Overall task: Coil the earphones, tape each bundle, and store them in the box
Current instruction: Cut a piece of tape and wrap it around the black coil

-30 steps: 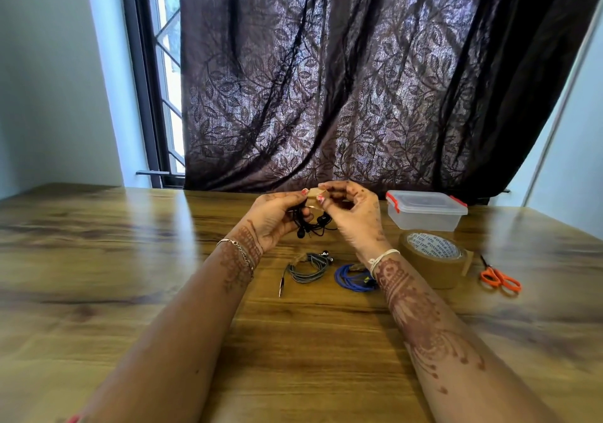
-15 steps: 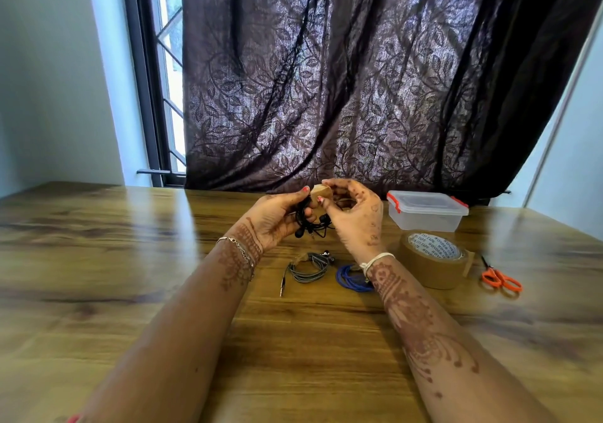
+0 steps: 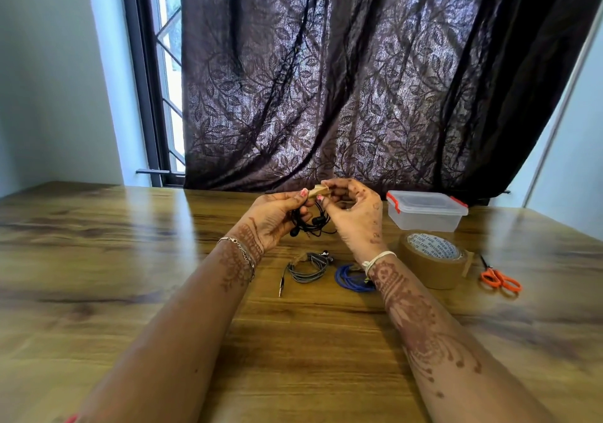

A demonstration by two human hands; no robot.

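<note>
Taping the coiled black earphones, you grip them in your left hand, raised over the table, while your right hand pinches a brown tape strip at their top; next, I judge, wrap it tight, then unlatch the closed box.

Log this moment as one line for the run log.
step: taping black earphones | left hand: holds them | right hand: pinches tape piece | table: grey bundle, blue bundle, tape roll, scissors | box: closed
</note>
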